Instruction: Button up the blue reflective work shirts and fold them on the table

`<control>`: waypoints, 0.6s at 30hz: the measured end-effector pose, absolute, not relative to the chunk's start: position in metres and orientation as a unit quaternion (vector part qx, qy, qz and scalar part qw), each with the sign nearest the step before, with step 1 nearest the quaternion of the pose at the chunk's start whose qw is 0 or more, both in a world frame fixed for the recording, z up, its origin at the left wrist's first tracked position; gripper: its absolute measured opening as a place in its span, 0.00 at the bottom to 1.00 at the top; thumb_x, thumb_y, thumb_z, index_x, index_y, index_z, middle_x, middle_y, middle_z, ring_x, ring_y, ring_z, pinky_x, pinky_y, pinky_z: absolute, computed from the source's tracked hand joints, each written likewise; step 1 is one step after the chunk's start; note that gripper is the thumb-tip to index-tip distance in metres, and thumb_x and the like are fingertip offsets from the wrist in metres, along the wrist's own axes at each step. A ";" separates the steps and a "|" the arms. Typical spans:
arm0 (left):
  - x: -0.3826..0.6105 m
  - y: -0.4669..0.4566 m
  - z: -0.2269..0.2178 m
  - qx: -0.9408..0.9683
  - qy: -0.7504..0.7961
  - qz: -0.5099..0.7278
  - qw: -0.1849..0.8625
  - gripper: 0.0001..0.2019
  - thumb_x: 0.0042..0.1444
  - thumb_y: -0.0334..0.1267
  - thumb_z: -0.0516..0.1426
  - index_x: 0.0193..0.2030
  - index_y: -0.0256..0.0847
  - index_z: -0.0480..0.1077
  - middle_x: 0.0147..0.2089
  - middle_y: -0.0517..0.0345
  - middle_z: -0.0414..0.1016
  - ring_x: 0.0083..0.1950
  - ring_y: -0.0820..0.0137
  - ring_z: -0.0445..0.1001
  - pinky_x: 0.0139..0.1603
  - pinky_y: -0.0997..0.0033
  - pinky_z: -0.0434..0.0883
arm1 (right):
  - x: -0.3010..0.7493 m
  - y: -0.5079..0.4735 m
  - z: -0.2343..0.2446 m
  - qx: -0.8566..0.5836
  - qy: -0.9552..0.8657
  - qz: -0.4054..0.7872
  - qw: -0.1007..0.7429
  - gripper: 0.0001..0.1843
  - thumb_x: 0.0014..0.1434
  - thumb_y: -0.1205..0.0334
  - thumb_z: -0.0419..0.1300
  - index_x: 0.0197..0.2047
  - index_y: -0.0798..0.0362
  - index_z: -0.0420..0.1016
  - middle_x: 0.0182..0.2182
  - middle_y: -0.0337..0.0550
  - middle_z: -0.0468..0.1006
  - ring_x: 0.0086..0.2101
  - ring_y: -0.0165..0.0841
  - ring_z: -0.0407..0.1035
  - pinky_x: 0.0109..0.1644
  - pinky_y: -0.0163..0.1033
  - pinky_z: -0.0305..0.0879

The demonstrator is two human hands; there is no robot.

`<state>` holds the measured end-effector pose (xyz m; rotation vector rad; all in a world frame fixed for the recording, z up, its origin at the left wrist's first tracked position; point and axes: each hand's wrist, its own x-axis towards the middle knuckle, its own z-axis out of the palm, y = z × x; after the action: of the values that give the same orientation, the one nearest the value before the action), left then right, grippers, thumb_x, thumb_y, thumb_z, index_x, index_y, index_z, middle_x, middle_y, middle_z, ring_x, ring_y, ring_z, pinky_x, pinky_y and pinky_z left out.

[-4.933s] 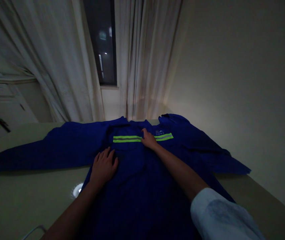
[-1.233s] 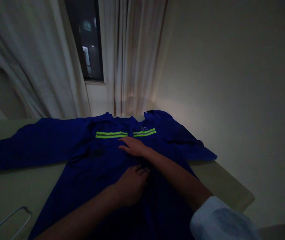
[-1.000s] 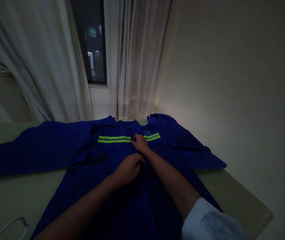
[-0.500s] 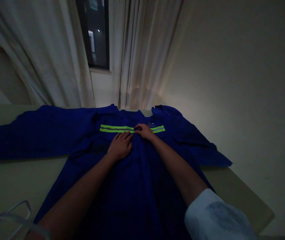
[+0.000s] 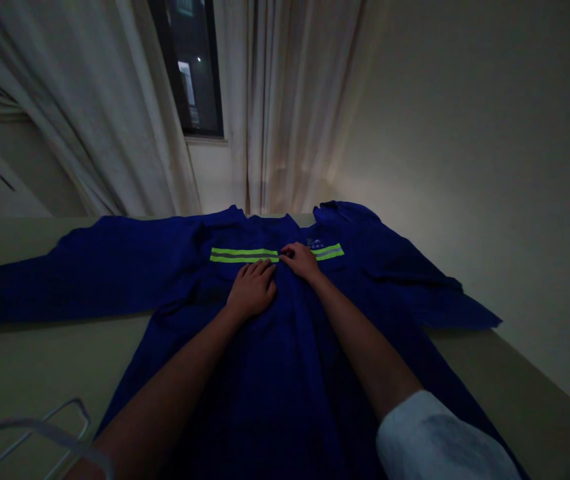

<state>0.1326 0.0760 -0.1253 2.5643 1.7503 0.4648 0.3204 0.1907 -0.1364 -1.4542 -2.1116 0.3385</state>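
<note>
Beige table [image 5: 39,360], one blue jacket [image 5: 275,387], one hanger [image 5: 35,422], left hand [image 5: 253,291] flat, grip apart, right hand [image 5: 303,260], grip unclear

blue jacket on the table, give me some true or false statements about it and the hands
1. The blue jacket lies spread out on the table. True.
2. The left hand rests palm down on the jacket's chest. True.
3. The right hand is lifted clear of the fabric. False: it rests on the jacket, beside the reflective stripe.
4. The reflective stripe is red. False: it is yellow-green.
5. A wire hanger shows at the lower left. True.
</note>
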 end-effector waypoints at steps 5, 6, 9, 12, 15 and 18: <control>0.132 0.076 -0.126 0.816 0.559 0.151 0.006 0.25 0.70 0.43 0.48 0.72 0.46 0.66 0.76 0.53 0.63 0.76 0.57 0.61 0.76 0.48 0.57 | 0.315 0.173 -0.130 -0.527 -0.815 0.069 0.231 0.13 0.69 0.58 0.62 0.54 0.49 0.80 0.50 0.46 0.77 0.46 0.36 0.74 0.49 0.38 0.69; 0.132 0.077 -0.126 0.815 0.559 0.150 0.005 0.25 0.70 0.43 0.48 0.72 0.46 0.66 0.76 0.53 0.63 0.76 0.57 0.61 0.77 0.48 0.57 | 0.314 0.170 -0.128 -0.528 -0.818 0.058 0.220 0.14 0.70 0.58 0.61 0.56 0.47 0.79 0.52 0.46 0.76 0.47 0.37 0.74 0.49 0.38 0.69; 0.131 0.077 -0.127 0.816 0.560 0.139 0.006 0.26 0.71 0.43 0.47 0.72 0.46 0.65 0.77 0.54 0.61 0.76 0.57 0.60 0.77 0.48 0.56 | 0.312 0.164 -0.123 -0.534 -0.824 0.038 0.186 0.15 0.72 0.58 0.56 0.58 0.44 0.78 0.55 0.45 0.75 0.46 0.38 0.75 0.47 0.39 0.68; 0.131 0.077 -0.127 0.819 0.560 0.128 0.005 0.26 0.71 0.44 0.46 0.73 0.44 0.63 0.78 0.54 0.60 0.77 0.57 0.58 0.77 0.47 0.55 | 0.311 0.164 -0.123 -0.530 -0.827 0.042 0.181 0.15 0.73 0.57 0.55 0.56 0.44 0.80 0.54 0.44 0.76 0.46 0.38 0.74 0.47 0.39 0.68; 0.131 0.076 -0.125 0.818 0.562 0.121 0.004 0.27 0.71 0.44 0.45 0.73 0.44 0.63 0.77 0.54 0.60 0.77 0.56 0.58 0.77 0.46 0.56 | 0.311 0.166 -0.126 -0.534 -0.820 0.051 0.198 0.14 0.73 0.55 0.57 0.55 0.45 0.80 0.53 0.45 0.76 0.47 0.39 0.74 0.46 0.40 0.68; 0.132 0.076 -0.124 0.820 0.561 0.117 0.004 0.27 0.71 0.44 0.45 0.73 0.44 0.63 0.78 0.54 0.60 0.77 0.55 0.59 0.76 0.46 0.57 | 0.310 0.166 -0.127 -0.539 -0.816 0.048 0.202 0.13 0.73 0.56 0.56 0.55 0.46 0.79 0.53 0.46 0.77 0.47 0.40 0.74 0.47 0.40 0.68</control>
<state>0.1316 0.0760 -0.1239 2.5689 1.7578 0.3661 0.3103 0.1662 -0.1269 -1.5050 -2.2790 0.1350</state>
